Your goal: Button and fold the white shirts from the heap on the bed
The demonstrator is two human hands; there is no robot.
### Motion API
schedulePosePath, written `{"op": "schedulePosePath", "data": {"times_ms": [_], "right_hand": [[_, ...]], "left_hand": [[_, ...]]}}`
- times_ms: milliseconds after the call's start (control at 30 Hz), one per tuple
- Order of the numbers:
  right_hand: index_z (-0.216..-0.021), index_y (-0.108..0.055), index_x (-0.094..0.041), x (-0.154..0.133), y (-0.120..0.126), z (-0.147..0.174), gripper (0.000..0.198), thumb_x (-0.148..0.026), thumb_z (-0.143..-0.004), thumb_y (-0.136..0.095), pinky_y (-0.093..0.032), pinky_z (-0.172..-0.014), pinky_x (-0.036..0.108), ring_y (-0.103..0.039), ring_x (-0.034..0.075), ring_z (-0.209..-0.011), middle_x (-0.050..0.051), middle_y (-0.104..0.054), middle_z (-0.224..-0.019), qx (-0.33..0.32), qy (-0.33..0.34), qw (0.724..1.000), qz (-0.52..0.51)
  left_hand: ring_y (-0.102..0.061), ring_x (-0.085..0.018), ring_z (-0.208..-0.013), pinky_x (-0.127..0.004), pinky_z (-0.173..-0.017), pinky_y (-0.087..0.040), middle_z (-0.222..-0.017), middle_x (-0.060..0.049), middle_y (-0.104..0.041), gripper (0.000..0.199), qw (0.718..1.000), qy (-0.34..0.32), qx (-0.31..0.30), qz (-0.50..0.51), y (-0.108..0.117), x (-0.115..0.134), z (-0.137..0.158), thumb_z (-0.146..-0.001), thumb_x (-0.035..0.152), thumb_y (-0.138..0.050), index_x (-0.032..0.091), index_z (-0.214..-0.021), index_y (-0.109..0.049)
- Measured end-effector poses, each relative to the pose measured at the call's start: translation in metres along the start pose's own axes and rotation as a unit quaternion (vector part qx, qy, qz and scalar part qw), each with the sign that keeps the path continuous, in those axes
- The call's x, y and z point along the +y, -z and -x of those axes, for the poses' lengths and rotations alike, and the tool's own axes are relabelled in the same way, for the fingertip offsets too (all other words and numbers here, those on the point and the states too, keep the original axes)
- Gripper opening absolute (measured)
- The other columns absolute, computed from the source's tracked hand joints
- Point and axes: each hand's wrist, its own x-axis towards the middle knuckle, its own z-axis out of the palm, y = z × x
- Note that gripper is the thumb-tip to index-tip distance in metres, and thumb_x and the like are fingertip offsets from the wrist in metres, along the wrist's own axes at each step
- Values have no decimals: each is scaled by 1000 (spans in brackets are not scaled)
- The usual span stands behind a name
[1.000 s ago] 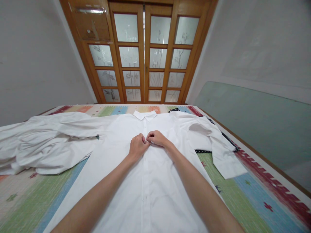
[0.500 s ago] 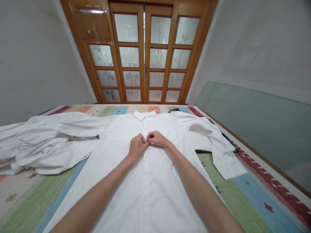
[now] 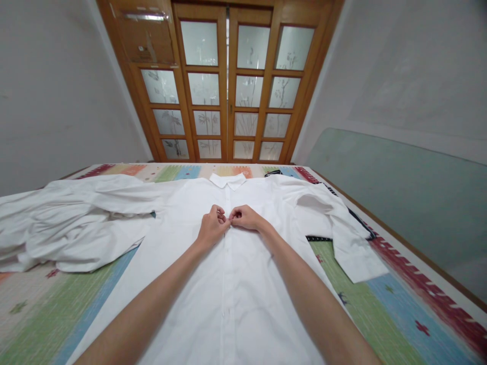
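Note:
A white collared shirt (image 3: 182,284) lies spread front side up, its collar at the far end and its front placket running down the middle. Over the placket, on the chest, my left hand (image 3: 215,225) pinches the fabric with thumb and forefinger, the other fingers curled loosely. Right beside it my right hand (image 3: 245,217) is closed in a pinch on the same strip of the shirt. The fingertips of both hands meet at the placket; any button between them is hidden.
Under the shirt is a striped, multicoloured cloth (image 3: 384,299). A pile of crumpled white fabric (image 3: 76,223) lies to the left. Dark dotted fabric (image 3: 318,238) shows beneath the right sleeve. A pale green panel (image 3: 403,192) leans along the right wall; wooden glazed doors (image 3: 228,86) stand beyond.
My left hand has shifted slightly up and left, and its upper fingers have loosened a little. My right hand stays almost in place at the placket.

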Motion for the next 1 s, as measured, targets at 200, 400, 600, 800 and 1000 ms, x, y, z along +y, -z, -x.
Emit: {"op": "schedulePosePath", "data": {"times_ms": [200,400,600,800,1000], "right_hand": [[-66,-69,-13,-3,0,1,6,-12,-62,-66,-36,-55,21,-47,8,-54,-5,-60,-55,-5,-5,1000,-11],[-66,-69,-13,-4,-1,1,4,-15,-62,-69,-34,-53,21,-44,8,-52,-6,-56,-52,1,-12,1000,-5],[-67,-67,-14,1,-2,0,5,-19,-66,-67,-36,-56,22,-48,9,-55,-4,-61,-57,-13,1,999,-31],[-69,-67,-14,6,-2,-2,5,-18,-66,-66,-37,-57,22,-50,10,-59,-4,-61,-60,-23,10,999,-32],[-72,-66,-15,8,-1,0,6,-20,-69,-66,-36,-57,22,-45,9,-57,-6,-55,-57,-10,37,999,-16]], "left_hand": [[-59,-11,-49,-20,-49,-41,-60,8,-65,32,999,43,15,30,0,4,-1,-62,16,-65,24,-83,-41],[-61,-12,-51,-19,-49,-41,-59,7,-66,37,993,97,44,48,0,4,-4,-57,14,-66,24,-80,-39],[-53,-10,-38,-19,-41,-37,-55,9,-65,44,980,158,32,113,0,0,-6,-55,16,-68,25,-83,-35],[-50,-10,-35,-20,-41,-37,-51,11,-61,39,985,147,-18,92,5,-1,-8,-59,15,-64,25,-82,-34],[-53,-10,-53,-22,-56,-41,-58,7,-59,17,999,24,-26,-29,18,-9,-11,-63,18,-64,21,-69,-48]]}}
